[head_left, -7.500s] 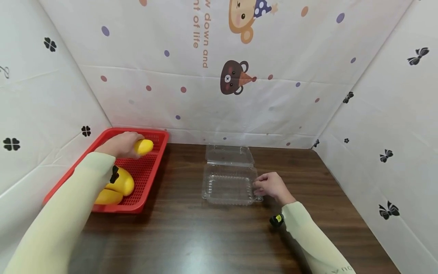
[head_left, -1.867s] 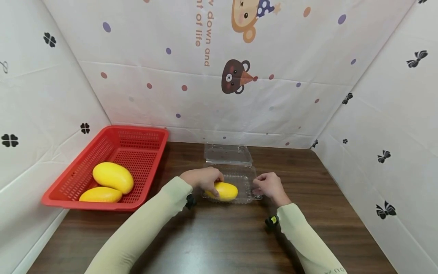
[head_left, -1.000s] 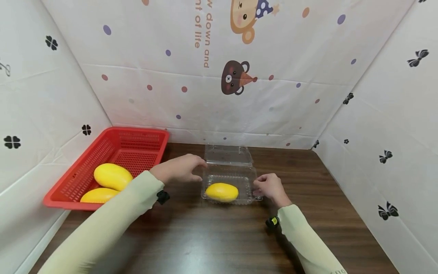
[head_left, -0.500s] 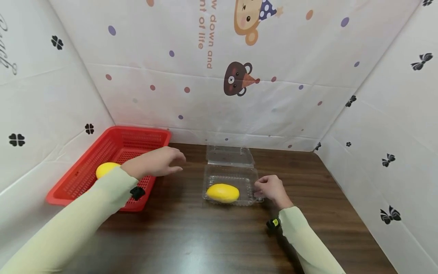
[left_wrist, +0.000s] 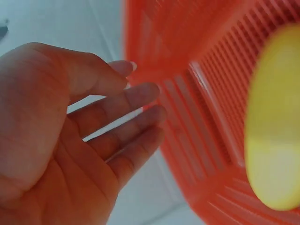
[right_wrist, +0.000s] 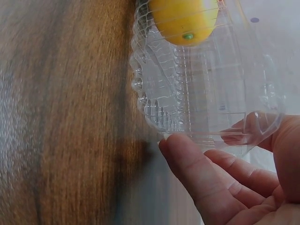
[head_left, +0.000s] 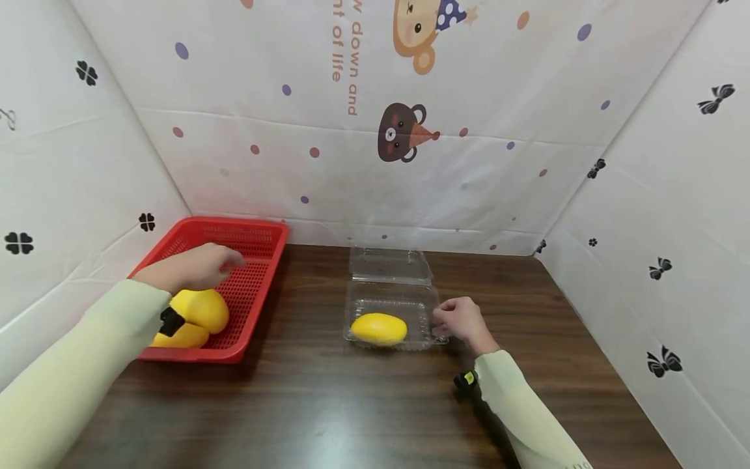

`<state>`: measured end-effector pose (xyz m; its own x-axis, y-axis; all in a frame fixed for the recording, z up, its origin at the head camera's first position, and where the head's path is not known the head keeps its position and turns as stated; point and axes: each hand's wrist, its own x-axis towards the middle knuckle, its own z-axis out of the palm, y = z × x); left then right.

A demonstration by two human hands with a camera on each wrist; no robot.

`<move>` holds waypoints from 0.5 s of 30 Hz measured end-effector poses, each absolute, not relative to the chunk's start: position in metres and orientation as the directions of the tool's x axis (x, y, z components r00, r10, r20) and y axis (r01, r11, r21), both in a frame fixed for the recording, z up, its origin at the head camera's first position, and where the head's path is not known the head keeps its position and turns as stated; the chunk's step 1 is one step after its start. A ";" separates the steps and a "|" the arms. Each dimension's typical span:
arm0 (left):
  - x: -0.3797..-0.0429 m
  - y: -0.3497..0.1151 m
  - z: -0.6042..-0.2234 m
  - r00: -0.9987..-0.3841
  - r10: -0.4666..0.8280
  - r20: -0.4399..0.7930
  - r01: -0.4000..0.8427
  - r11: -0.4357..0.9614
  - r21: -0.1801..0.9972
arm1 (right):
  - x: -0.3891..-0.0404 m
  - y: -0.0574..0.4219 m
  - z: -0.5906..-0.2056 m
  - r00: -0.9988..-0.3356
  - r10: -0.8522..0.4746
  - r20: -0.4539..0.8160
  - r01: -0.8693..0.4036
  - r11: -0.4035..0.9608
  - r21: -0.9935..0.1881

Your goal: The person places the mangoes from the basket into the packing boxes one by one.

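Observation:
Over the red plastic basket [head_left: 267, 286] my left hand [head_left: 196, 266] hovers with its fingers loosely bent and nothing in them. Two yellow mangoes lie under that hand and wrist, one larger mango [head_left: 206, 311] and a lower mango [head_left: 186, 336], both partly covered. In the left wrist view one mango [left_wrist: 276, 126] shows beside the fingers, apart from them. My right hand [head_left: 463, 320] pinches the right rim of a clear plastic clamshell box [head_left: 418, 316], thumb inside the wall. Inside the box, toward its front left, sits another mango [head_left: 379, 329], its green tip visible in the right wrist view.
The box's clear lid [head_left: 389, 266] lies folded back toward the rear wall. A dark wooden table [head_left: 328, 391] carries everything. White patterned sheets [head_left: 281, 176] enclose the back and both sides; the basket stands in the left rear corner.
The left hand carried a mango from the basket into the box, let it go, then moved back left over the basket. The right hand has stayed at the box's rim.

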<state>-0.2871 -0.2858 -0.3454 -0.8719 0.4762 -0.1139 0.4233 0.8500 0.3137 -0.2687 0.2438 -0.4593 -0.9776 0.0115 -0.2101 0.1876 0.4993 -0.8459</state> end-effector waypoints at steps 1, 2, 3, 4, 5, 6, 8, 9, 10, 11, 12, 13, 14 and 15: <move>-0.288 -0.293 -0.347 -0.877 0.461 -0.137 0.402 0.858 0.319 | -0.269 0.244 -0.459 -0.977 0.013 -0.212 0.191 0.495 -0.848; -0.289 -0.300 -0.349 -0.882 0.446 -0.155 0.382 0.867 0.319 | -0.269 0.244 -0.459 -0.977 0.016 -0.214 0.194 0.493 -0.848; -0.290 -0.306 -0.351 -0.885 0.432 -0.173 0.365 0.875 0.317 | -0.269 0.244 -0.459 -0.976 0.017 -0.215 0.195 0.493 -0.848; -0.291 -0.311 -0.353 -0.889 0.418 -0.190 0.348 0.883 0.314 | -0.268 0.244 -0.459 -0.977 0.012 -0.213 0.191 0.494 -0.848; -0.291 -0.315 -0.354 -0.890 0.411 -0.198 0.343 0.889 0.303 | -0.268 0.244 -0.460 -0.978 0.010 -0.210 0.188 0.496 -0.848; -0.291 -0.319 -0.355 -0.892 0.399 -0.214 0.329 0.896 0.297 | -0.268 0.244 -0.460 -0.977 0.012 -0.211 0.189 0.495 -0.848; -0.292 -0.326 -0.357 -0.894 0.375 -0.243 0.305 0.910 0.281 | -0.268 0.244 -0.460 -0.978 0.015 -0.209 0.189 0.490 -0.851; -0.291 -0.330 -0.358 -0.893 0.370 -0.257 0.303 0.916 0.264 | -0.268 0.244 -0.460 -0.979 0.006 -0.202 0.179 0.490 -0.853; -0.291 -0.333 -0.359 -0.891 0.367 -0.269 0.303 0.920 0.250 | -0.268 0.243 -0.461 -0.980 0.002 -0.198 0.173 0.489 -0.855; -0.290 -0.336 -0.359 -0.888 0.366 -0.279 0.307 0.923 0.233 | -0.268 0.243 -0.461 -0.981 0.003 -0.195 0.172 0.486 -0.857; -0.289 -0.340 -0.360 -0.886 0.360 -0.291 0.304 0.927 0.222 | -0.268 0.242 -0.461 -0.981 0.004 -0.193 0.171 0.482 -0.859; -0.288 -0.343 -0.361 -0.885 0.358 -0.298 0.305 0.929 0.209 | -0.268 0.242 -0.461 -0.982 0.000 -0.186 0.163 0.483 -0.860; -0.287 -0.346 -0.362 -0.885 0.354 -0.302 0.307 0.932 0.194 | -0.268 0.242 -0.462 -0.984 -0.004 -0.181 0.156 0.483 -0.862; -0.286 -0.349 -0.362 -0.886 0.344 -0.310 0.297 0.936 0.189 | -0.268 0.242 -0.462 -0.985 -0.007 -0.175 0.149 0.484 -0.862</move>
<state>-0.2863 -0.3492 -0.3623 -0.8865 0.3440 -0.3096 0.2973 0.9359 0.1889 -0.2684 0.2422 -0.4619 -0.9846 -0.0072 -0.1746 0.1494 0.4837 -0.8624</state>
